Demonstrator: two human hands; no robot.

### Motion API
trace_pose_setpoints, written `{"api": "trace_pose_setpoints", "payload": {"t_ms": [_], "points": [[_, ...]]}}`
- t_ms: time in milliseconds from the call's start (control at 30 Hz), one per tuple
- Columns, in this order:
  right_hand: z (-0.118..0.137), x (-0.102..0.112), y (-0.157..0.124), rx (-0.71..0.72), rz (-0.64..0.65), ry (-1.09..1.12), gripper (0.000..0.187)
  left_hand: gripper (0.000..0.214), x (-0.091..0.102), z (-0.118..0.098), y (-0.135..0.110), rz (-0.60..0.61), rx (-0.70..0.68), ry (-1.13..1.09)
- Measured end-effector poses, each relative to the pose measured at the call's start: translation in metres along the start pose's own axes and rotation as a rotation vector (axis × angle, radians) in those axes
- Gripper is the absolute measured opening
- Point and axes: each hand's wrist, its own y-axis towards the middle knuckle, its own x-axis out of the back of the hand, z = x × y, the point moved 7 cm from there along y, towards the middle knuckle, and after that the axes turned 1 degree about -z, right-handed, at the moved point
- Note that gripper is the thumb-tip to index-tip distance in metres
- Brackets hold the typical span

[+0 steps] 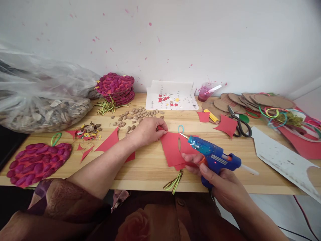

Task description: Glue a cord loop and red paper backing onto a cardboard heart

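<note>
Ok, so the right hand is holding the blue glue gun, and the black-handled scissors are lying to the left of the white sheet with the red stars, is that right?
Not quite: the black-handled scissors lie to the right of the white sheet with the red stars, as the head view shows. The right hand does hold the blue glue gun.

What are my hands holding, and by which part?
Your right hand grips the blue glue gun by its handle. Your left hand meets the top-left corner of the red paper; whether it pinches is unclear.
</note>
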Motion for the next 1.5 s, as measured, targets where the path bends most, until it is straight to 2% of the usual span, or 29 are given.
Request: {"api": "trace_pose_setpoints", "payload": {"t_ms": [567,1033,1500], "points": [[-0.0003,-0.001,0.0022,0.052,0.074,-0.052,0.016,0.01,-0.0008,0.0027,0.0023,-0.018,-0.008,-0.008],[-0.0036,0.0014,0.0029,0.046,0.079,-0.083,0.014,0.011,0.0016,0.001,0.001,-0.023,-0.014,0.014],[0.0031,-0.0055,0.0047,0.059,0.084,-0.093,0.013,0.013,0.0003,0.0011,0.0005,-0.06,-0.056,0.063]]}}
